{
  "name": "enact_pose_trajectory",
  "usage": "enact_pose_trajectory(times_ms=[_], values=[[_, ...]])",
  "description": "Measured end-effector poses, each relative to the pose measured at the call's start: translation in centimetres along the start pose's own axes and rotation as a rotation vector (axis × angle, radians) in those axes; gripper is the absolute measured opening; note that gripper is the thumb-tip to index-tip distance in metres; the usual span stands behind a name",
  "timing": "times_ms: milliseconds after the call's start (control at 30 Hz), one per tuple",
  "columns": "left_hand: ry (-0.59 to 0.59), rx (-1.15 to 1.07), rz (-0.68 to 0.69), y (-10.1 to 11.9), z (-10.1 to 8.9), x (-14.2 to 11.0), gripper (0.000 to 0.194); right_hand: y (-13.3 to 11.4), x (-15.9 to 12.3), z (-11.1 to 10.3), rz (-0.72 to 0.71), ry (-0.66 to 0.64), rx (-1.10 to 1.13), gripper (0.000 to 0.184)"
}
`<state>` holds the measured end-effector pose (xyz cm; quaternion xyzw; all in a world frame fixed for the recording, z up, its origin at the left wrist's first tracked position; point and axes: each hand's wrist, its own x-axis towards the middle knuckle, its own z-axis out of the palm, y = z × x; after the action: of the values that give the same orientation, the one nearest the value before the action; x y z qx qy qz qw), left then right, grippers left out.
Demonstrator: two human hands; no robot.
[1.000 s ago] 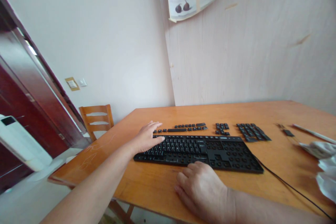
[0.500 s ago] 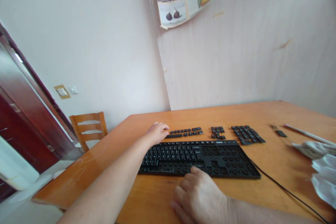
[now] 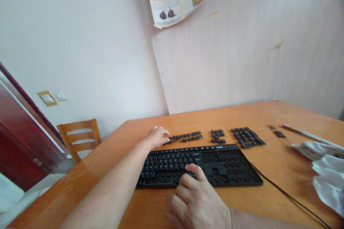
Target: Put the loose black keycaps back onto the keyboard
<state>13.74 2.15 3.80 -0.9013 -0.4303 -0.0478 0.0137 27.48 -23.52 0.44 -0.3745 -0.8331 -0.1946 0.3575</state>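
A black keyboard [image 3: 172,162] lies on the wooden table, with bare sockets in its bottom row, its arrow area and its number pad. Just past its far left corner, my left hand [image 3: 157,137] pinches the left end of a long black space bar key [image 3: 173,141], which is tilted. Its fingertips are partly hidden. My right hand [image 3: 197,196] is at the keyboard's front edge, one finger stretched over the keys and the others loosely bent, with nothing visible in it. Several loose keycaps [image 3: 192,139] lie in rows behind the keyboard.
More keycaps are grouped in a small cluster [image 3: 217,136] and a number-pad block [image 3: 246,137]. At the right are a metal tool with a black grip [image 3: 280,134], a white stick [image 3: 309,133], crumpled white paper [image 3: 329,180] and the keyboard cable [image 3: 287,191].
The space bar key has shifted left and tilted in my left hand. My right hand has moved forward over the keys and stretched out a finger. The view has turned slightly right.
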Motion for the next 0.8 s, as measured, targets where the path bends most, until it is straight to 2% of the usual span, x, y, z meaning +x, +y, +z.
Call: enact_pose_trajectory(times_ms=[267, 400, 567, 800], values=[[-0.025, 0.030, -0.023, 1.0, -0.8, 0.2, 0.027, 0.2, 0.0, 0.5, -0.009, -0.002, -0.001, 0.021], [0.015, 0.026, -0.023, 1.2, -0.7, -0.2, 0.026, 0.4, -0.2, 0.5, -0.003, -0.029, 0.009, 0.022], [0.091, 0.037, 0.044, 1.4, -0.6, -1.2, 0.030, 0.4, -0.3, 0.5, 0.001, -0.040, 0.013, 0.021], [0.099, 0.053, 0.050, 2.1, -1.2, -2.0, 0.031, 0.6, -0.1, 0.4, 0.005, -0.090, 0.022, 0.020]])
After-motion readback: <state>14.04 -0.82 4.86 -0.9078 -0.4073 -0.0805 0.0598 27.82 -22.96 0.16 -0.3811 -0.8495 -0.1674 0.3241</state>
